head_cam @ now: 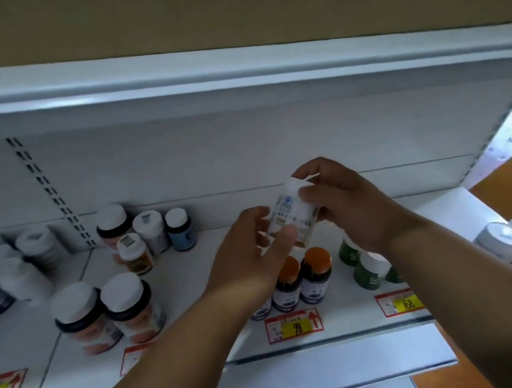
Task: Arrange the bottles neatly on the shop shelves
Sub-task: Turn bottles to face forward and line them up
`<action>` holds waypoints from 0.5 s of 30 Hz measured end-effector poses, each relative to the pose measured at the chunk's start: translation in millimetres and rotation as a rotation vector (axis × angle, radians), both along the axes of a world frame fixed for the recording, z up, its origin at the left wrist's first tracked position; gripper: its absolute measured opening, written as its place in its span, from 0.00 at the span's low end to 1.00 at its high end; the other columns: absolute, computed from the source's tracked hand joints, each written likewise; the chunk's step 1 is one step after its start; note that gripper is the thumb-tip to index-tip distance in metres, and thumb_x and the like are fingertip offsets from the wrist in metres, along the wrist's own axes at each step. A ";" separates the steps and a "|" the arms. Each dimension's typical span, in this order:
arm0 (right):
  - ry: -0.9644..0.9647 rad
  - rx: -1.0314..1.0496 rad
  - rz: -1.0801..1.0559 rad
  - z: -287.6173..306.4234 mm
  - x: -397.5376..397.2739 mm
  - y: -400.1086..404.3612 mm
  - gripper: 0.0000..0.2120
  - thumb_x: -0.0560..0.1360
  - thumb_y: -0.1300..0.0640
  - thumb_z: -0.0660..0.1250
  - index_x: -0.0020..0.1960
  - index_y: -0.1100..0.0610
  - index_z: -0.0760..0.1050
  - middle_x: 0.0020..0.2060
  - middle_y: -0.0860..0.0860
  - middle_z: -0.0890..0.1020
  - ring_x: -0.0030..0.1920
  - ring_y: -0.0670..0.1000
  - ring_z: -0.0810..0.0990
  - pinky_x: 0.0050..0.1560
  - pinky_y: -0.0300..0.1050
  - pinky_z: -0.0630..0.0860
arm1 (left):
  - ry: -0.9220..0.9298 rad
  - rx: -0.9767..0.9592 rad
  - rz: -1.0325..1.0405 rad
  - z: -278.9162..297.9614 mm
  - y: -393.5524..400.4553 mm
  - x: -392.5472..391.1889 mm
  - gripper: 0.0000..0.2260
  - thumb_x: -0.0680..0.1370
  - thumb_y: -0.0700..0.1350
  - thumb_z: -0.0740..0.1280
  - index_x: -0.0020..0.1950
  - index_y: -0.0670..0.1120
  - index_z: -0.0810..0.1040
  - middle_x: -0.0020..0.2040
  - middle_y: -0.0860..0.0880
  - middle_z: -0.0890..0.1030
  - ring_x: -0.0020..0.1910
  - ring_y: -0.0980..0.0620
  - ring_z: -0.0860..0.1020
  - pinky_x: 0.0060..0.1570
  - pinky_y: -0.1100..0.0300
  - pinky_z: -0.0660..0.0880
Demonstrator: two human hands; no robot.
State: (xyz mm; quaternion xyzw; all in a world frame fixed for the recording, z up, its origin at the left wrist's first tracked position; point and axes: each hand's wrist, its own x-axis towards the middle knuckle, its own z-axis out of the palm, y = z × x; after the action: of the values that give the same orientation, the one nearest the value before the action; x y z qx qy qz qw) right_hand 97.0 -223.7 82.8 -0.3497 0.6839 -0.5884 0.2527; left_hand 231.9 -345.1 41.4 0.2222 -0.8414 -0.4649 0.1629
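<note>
Both hands hold one white bottle (290, 213) with a white cap and a printed label, tilted, above the white shelf (193, 272). My left hand (251, 255) cups its lower end from the left. My right hand (340, 200) grips its cap end from the right. Directly beneath stand dark bottles with orange caps (315, 275). Green bottles with white caps (370, 269) sit partly hidden under my right wrist.
Two large white-capped jars (105, 314) stand front left, smaller bottles (149, 232) behind them, more bottles (6, 269) far left. Grey-capped bottles (509, 239) sit at the right end. Price tags (295, 324) line the front edge. An upper shelf (228, 76) overhangs.
</note>
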 end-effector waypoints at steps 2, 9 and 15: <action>-0.020 -0.010 -0.018 2.6 0.2 10.8 0.07 0.76 0.58 0.65 0.53 0.55 0.75 0.45 0.55 0.81 0.46 0.54 0.81 0.43 0.44 0.77 | -0.005 0.049 -0.072 4.5 12.4 -5.0 0.18 0.74 0.63 0.62 0.62 0.60 0.68 0.52 0.62 0.78 0.48 0.66 0.76 0.42 0.69 0.70; -0.034 0.011 0.042 -5.3 8.5 16.6 0.05 0.76 0.59 0.65 0.52 0.54 0.77 0.47 0.54 0.83 0.50 0.55 0.82 0.49 0.50 0.79 | 0.052 0.102 0.021 -1.5 39.0 17.2 0.19 0.73 0.62 0.69 0.61 0.60 0.71 0.51 0.61 0.80 0.48 0.66 0.78 0.44 0.69 0.73; -0.003 0.087 0.299 -19.5 43.2 -5.4 0.04 0.76 0.53 0.66 0.50 0.45 0.77 0.44 0.46 0.84 0.44 0.49 0.83 0.39 0.46 0.78 | 0.054 0.146 0.290 -15.9 56.2 82.0 0.31 0.64 0.72 0.63 0.62 0.57 0.71 0.50 0.59 0.81 0.44 0.64 0.78 0.42 0.67 0.73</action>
State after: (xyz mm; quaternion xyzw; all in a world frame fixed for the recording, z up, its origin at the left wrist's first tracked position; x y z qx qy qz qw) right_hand 140.2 -229.1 63.3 -0.4355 0.6485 -0.5145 0.3536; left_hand 313.9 -289.0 25.5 0.3401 -0.7598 -0.5022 0.2343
